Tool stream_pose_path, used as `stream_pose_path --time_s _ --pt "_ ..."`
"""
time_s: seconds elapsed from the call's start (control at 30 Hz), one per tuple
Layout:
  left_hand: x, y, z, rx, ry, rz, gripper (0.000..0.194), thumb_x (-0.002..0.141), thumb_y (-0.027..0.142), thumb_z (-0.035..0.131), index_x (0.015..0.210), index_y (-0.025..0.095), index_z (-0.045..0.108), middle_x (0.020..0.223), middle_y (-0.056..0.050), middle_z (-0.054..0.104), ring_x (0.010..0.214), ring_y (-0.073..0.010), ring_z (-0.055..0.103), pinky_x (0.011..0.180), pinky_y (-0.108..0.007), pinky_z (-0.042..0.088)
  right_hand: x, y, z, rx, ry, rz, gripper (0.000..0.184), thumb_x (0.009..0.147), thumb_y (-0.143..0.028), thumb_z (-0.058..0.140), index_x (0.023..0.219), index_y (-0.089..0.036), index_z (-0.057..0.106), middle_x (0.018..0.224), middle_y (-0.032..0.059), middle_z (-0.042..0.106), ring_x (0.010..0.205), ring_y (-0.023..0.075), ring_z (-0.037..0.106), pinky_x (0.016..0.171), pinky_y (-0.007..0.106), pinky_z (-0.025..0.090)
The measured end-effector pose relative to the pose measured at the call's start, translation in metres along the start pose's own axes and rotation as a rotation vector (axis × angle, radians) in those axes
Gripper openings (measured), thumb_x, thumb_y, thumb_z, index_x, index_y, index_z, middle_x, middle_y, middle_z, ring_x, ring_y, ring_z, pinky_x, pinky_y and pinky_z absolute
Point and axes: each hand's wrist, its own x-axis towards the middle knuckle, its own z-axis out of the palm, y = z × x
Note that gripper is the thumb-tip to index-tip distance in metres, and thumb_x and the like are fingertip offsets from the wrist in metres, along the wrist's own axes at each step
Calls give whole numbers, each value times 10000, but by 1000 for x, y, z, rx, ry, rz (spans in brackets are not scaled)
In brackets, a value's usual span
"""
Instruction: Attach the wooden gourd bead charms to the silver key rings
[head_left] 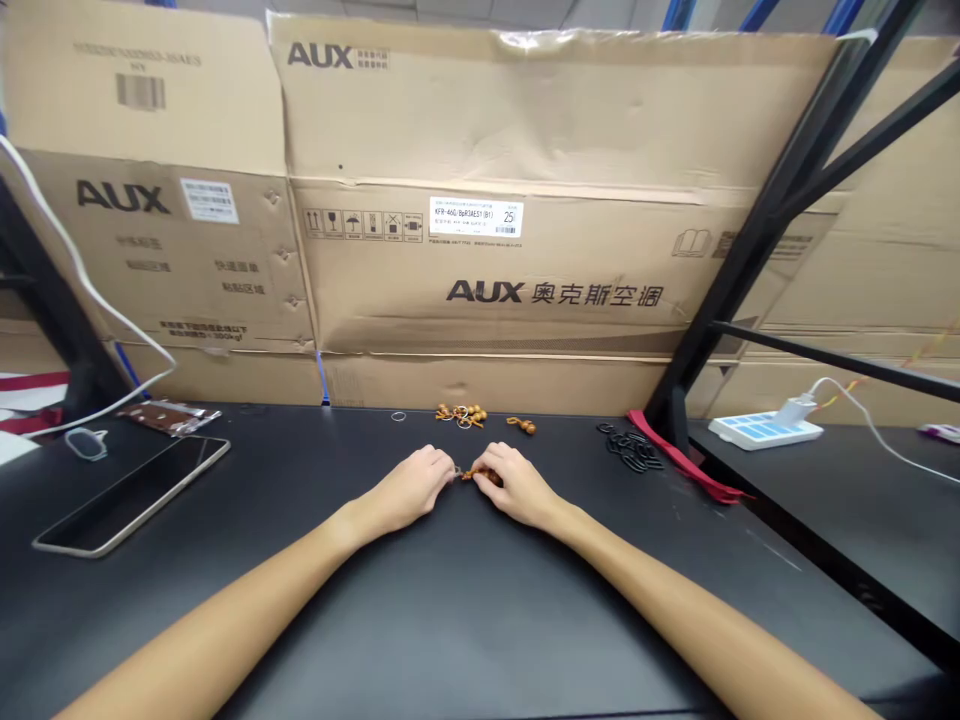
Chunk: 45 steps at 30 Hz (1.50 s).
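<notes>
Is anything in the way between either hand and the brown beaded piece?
Nothing visible. The right hand holds the beaded piece, and the left hand is right at its near end; its exact grip is too small to tell. The similar pieces lie beyond the hands, not between them.

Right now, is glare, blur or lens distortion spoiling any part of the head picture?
Head view: glare streaks the top edge of the large AUX carton; a soft sheen lies on the black table; the forearms look stretched toward the lower corners, likely wide-angle distortion; the brown beaded piece between left hand and right hand is small and soft, its fine detail unclear.
</notes>
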Motion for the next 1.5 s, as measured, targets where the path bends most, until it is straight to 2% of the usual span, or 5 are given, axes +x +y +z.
stream_pose_path --time_s 0.33,0.57,0.87,1.1,1.5 --pt "-2 -4 3 -91 14 -78 267 984 200 283 882 189 529 854 -42 570 815 -181 514 786 -311 439 2 3 -1 324 15 109 166 903 -222 488 957 -201 643 873 38 677 789 168 590 706 282 447" --pt "-2 -4 4 -99 12 -81 273 985 210 278 889 190 533 852 -44 572 812 -185 512 783 -319 438 3 2 -5 430 -18 174 218 911 -298 484 949 -200 675 850 33 702 777 167 624 710 277 449" --pt "-1 0 1 -107 4 -105 300 992 241 262 887 188 538 858 -56 581 821 -190 525 794 -326 441 3 0 -2 658 14 269 211 869 -389 531 821 -185 555 737 20 667 573 121 568 562 241 454" --pt "-2 -3 3 -113 7 -101 295 993 243 265 887 197 536 858 -47 581 820 -185 525 793 -320 439 4 -4 -5 705 -18 284 206 845 -374 557 762 -185 550 643 -13 614 553 122 592 562 235 460" --pt "0 -4 4 -108 18 -87 302 993 238 266 878 193 542 848 -47 587 811 -187 522 786 -324 440 5 5 -5 700 -31 276 307 848 -457 542 760 -167 590 701 15 630 643 143 581 630 262 465"
